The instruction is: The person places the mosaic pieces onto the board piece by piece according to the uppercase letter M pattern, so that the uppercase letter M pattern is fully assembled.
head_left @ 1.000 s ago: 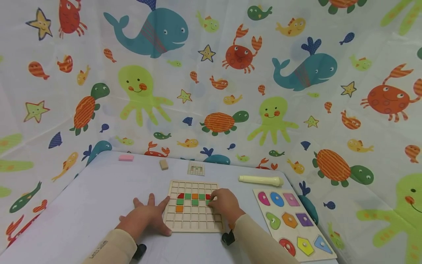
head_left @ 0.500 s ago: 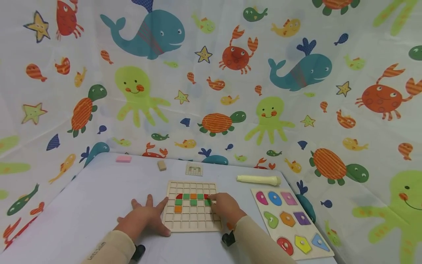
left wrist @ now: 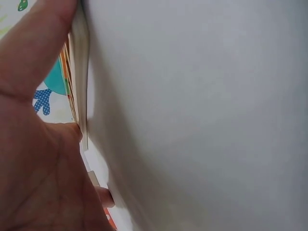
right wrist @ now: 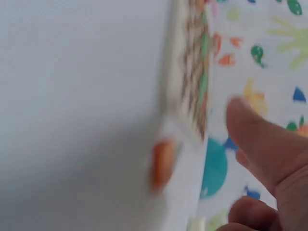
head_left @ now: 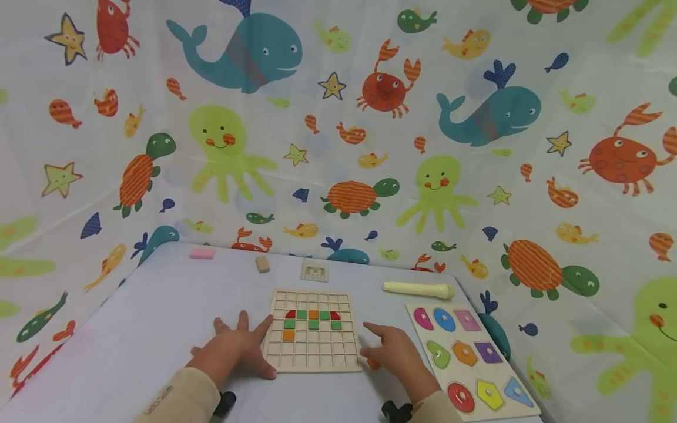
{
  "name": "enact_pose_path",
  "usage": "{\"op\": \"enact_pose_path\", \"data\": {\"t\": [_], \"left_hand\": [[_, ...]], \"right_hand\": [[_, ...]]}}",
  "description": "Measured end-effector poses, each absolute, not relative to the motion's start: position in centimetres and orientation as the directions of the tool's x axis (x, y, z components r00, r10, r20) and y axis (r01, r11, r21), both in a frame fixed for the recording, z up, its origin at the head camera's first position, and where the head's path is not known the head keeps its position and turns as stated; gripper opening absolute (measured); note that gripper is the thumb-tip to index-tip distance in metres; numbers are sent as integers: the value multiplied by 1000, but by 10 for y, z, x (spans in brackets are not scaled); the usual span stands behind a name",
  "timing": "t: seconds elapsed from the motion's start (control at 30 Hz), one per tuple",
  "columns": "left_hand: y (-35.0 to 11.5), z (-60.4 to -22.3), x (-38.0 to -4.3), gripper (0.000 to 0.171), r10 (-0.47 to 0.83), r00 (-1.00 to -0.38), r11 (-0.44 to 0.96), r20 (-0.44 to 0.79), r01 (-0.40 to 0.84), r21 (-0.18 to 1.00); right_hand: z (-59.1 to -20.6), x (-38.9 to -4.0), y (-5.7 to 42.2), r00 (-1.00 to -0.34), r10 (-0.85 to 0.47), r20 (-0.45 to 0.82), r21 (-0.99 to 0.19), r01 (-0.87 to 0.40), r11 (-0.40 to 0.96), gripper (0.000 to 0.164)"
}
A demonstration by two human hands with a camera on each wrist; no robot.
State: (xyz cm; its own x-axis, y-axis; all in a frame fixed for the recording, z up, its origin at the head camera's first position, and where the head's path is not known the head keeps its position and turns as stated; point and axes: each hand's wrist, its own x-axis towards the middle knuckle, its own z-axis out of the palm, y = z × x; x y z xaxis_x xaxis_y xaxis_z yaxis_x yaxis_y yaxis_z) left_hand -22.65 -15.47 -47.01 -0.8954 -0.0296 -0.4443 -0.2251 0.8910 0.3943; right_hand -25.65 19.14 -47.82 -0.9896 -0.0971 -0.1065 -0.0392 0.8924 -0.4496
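Observation:
A square wooden grid board (head_left: pixel 319 346) lies on the table with several red, green and orange tiles set in its cells. My left hand (head_left: pixel 233 348) rests at the board's left side, fingers spread, with the thumb by its near-left corner. In the left wrist view the thumb and a fingertip lie along the board's edge (left wrist: pixel 81 72). My right hand (head_left: pixel 394 352) hovers off the board's right side with nothing in its grasp, index finger and thumb apart. Under it, beside the board's near-right corner, is an orange piece (right wrist: pixel 162 164), blurred in the right wrist view.
To the right lies a shape puzzle board (head_left: pixel 465 358) with coloured knobbed pieces. Behind it is a cream-coloured stick (head_left: pixel 418 289). Along the back are a pink block (head_left: pixel 203 253), a small wooden block (head_left: pixel 262 264) and a small patterned square card (head_left: pixel 314 270). A sea-animal-print curtain encloses the table.
My right hand has left the red and green tiles at the board's right side and moved right and toward me, over the orange piece. The left hand has stayed in place.

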Motion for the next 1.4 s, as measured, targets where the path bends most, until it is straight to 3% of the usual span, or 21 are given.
{"op": "enact_pose_path", "data": {"t": [0.1,0.2,0.43,0.97,1.23,1.4], "left_hand": [[-154,-467,-228,130,-31,-901,898,-432,-215,383],[-155,-466,-228,130,-35,-899,897,-437,-221,384],[-150,-469,-228,129,-33,-887,890,-461,-236,390],[-151,-469,-230,132,-30,-882,887,-470,-240,394],[-150,-473,-231,132,-27,-877,888,-480,-242,392],[-151,-469,-230,130,-29,-877,887,-479,-243,392]], "right_hand": [[-480,-247,212,-988,-92,-124,-400,-35,916,73],[-484,-242,222,-985,-95,-141,-389,-34,920,72],[-496,-237,224,-978,-94,-188,-416,-8,909,56],[-504,-241,214,-994,-73,-83,-429,-30,903,23],[-500,-236,213,-995,44,-88,-342,72,937,46],[-496,-236,207,-997,-4,-75,-281,17,959,39]]}}
